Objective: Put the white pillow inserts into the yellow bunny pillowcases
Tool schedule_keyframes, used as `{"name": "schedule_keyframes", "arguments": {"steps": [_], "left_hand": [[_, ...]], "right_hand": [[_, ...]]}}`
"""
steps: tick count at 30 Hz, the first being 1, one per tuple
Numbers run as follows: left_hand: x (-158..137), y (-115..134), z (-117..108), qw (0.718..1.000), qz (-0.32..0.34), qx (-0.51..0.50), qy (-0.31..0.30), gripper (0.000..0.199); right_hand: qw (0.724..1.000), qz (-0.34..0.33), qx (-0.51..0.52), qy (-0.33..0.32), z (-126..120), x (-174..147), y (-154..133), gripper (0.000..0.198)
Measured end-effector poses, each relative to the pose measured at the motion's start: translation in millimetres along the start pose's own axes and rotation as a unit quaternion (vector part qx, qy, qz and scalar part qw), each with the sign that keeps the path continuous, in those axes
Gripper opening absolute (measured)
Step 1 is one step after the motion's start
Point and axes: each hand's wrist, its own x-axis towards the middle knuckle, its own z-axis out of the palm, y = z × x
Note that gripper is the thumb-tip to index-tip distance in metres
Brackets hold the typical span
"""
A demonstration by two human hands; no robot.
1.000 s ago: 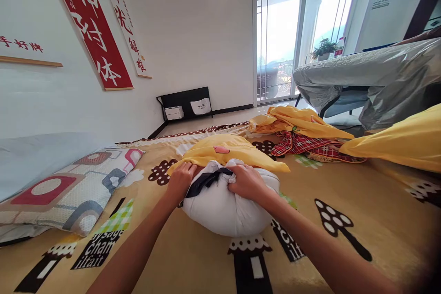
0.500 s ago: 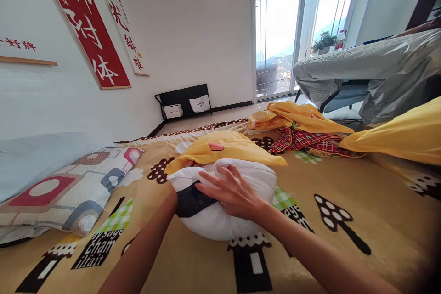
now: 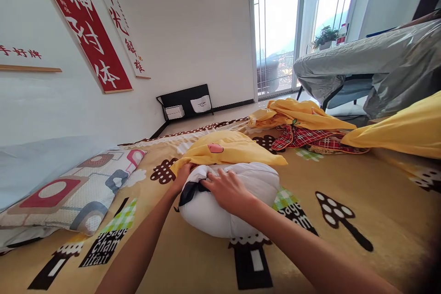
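A plump white pillow with a dark patch lies bunched on the bed. Its far side meets a yellow pillowcase with a pink-red mark on it; how far the pillow reaches inside cannot be seen. My left hand is closed on the pillowcase's near left edge, beside the pillow's corner, its fingertips partly hidden. From above, my right hand grips the pillow's white fabric near the dark patch with bent fingers.
A patterned pillow lies at the left by the wall. More yellow cloth and red plaid fabric lie at the far right of the tan printed bedspread. A plastic-covered table stands beyond the bed.
My right hand's spread fingers have closed into the white fabric. The pillow's near left corner has been folded in, covering part of the dark patch, and my left hand shows more.
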Motion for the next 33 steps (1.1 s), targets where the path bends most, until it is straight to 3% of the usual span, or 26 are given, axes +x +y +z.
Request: {"name": "schedule_keyframes", "arguments": {"steps": [2, 7, 9, 14, 17, 22, 26, 29, 33], "left_hand": [[0.4, 3.1, -3.2, 1.0, 0.007, -0.022, 0.015, 0.024], [-2.4, 16.4, -6.3, 0.992, 0.021, -0.04, 0.12, 0.023], [-2.7, 25.6, -4.4, 0.99, 0.035, -0.036, 0.128, 0.021], [-4.5, 51.2, -0.1, 0.993, 0.062, -0.008, 0.103, 0.024], [-10.4, 61.7, -3.0, 0.991, 0.083, 0.056, 0.089, 0.023], [-28.3, 72.8, -17.8, 0.984, 0.13, 0.117, -0.03, 0.008], [-38.7, 72.1, -27.5, 0.98, 0.131, 0.098, -0.115, 0.027], [-41.8, 65.6, -20.9, 0.981, 0.119, 0.111, -0.109, 0.027], [-45.6, 53.8, 1.7, 0.983, 0.116, 0.134, -0.038, 0.024]], "right_hand": [[0.999, 0.029, 0.007, -0.013, -2.5, 1.2, 3.5, 0.035], [0.998, 0.06, 0.026, -0.022, -2.5, 7.7, 14.5, 0.038], [0.997, 0.062, 0.027, -0.025, 0.2, 12.9, 12.8, 0.035], [0.996, 0.064, 0.04, -0.044, 7.6, 31.9, 6.5, 0.03], [0.994, 0.098, 0.047, -0.032, 8.8, 38.5, 18.8, 0.032], [0.988, 0.147, 0.053, -0.016, 11.4, 26.1, 47.7, 0.033], [0.991, 0.123, 0.058, 0.009, 14.9, 7.5, 50.0, 0.032], [0.993, 0.106, 0.052, 0.029, 15.2, -0.8, 45.4, 0.031], [0.995, 0.075, 0.057, 0.039, 14.1, -7.1, 42.2, 0.028]]}}
